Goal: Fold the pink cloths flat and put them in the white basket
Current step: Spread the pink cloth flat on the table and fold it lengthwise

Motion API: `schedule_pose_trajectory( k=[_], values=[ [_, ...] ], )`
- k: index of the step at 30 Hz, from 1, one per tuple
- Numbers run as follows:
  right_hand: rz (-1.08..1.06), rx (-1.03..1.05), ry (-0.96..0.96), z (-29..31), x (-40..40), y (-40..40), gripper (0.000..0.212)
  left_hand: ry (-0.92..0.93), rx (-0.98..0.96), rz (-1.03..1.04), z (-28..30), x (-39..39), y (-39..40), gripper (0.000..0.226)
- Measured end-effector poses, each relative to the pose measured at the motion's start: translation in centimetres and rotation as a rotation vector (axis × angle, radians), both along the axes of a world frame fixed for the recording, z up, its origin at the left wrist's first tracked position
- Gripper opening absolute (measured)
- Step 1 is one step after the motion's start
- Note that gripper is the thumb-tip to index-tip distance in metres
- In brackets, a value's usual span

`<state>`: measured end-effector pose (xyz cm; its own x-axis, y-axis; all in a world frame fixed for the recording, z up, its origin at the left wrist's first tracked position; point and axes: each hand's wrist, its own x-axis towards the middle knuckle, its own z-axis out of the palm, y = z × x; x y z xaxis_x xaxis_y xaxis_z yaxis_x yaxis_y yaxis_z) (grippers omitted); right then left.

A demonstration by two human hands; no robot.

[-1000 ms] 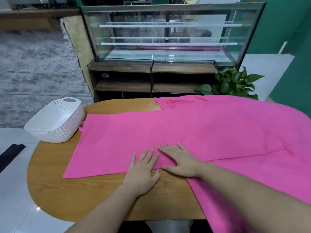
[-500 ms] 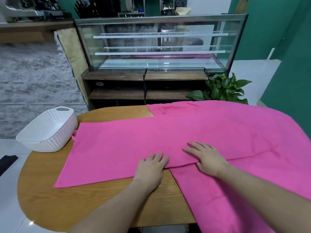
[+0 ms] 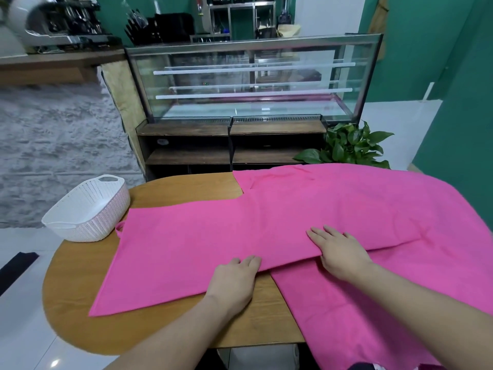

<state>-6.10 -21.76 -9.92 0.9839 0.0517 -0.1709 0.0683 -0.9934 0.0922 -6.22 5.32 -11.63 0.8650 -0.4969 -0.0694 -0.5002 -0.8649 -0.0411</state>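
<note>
Resting on the wooden table (image 3: pixel 165 324), your left hand (image 3: pixel 234 283) lies palm down at the near edge of the top cloth (image 3: pixel 213 236). Its fingertips are tucked at that edge and mostly hidden, so you cannot tell whether they pinch the fabric or only touch it. Your right hand (image 3: pixel 340 253) lies flat on the same cloth, further right, fingers straight and spread, pressing down and gripping nothing; its heel sits over the near edge where the top cloth meets the one beneath.

That top cloth lies spread across the table, from just beside the basket (image 3: pixel 88 209) on the left to well past your right hand. A small loop sticks out at its left edge, near the basket's wall. A second cloth (image 3: pixel 373 311) lies under it on the right, covering that end of the table and hanging off the near edge towards you. A few creases show in the fabric to the right of your right hand.

You have the basket upright at the far left of the table, with no cloth in it. Beyond the table stand a glass case (image 3: pixel 253 81) on dark shelves and a plant (image 3: pixel 352 148) to its right.
</note>
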Motion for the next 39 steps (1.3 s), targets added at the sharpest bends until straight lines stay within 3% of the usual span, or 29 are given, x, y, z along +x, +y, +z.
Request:
schedule_pose_trajectory(
  k=[6, 10, 13, 17, 20, 24, 27, 33, 39],
  values=[
    [0.107, -0.047, 0.055, 0.4, -3.6, 0.4, 0.067, -0.092, -0.078, -0.110, -0.2, -3.1, 2.1, 0.039],
    [0.203, 0.003, -0.054, -1.0, -4.6, 0.4, 0.081, -0.056, -0.059, -0.119, -1.7, -3.3, 4.1, 0.072],
    [0.180, 0.011, -0.120, -2.0, -4.4, -0.4, 0.080, -0.084, -0.054, -0.065, -1.7, -2.6, 5.4, 0.080],
    [0.094, 0.092, -0.157, -2.2, -3.7, -1.2, 0.066, -0.204, -0.062, 0.038, -0.6, -0.7, 7.4, 0.046],
    [0.083, 0.086, -0.173, -1.9, -3.1, -1.7, 0.062, -0.192, -0.004, 0.101, 0.5, 0.1, 7.5, 0.033],
    [0.132, 0.041, -0.243, -1.9, -2.9, -0.4, 0.057, -0.028, -0.067, 0.167, 1.0, 0.4, 6.8, 0.038],
    [0.196, 0.091, -0.291, -2.1, -1.9, 1.5, 0.041, -0.060, -0.174, 0.166, 1.4, 1.2, 6.7, 0.039],
    [0.063, 0.157, -0.388, 1.4, 3.9, 3.7, 0.014, -0.118, -0.354, 0.317, 3.3, 4.7, 5.9, 0.039],
    [0.052, 0.067, -0.361, 4.4, 11.2, 4.8, 0.019, -0.094, -0.411, 0.401, 4.2, 10.6, 5.6, 0.038]
  ],
)
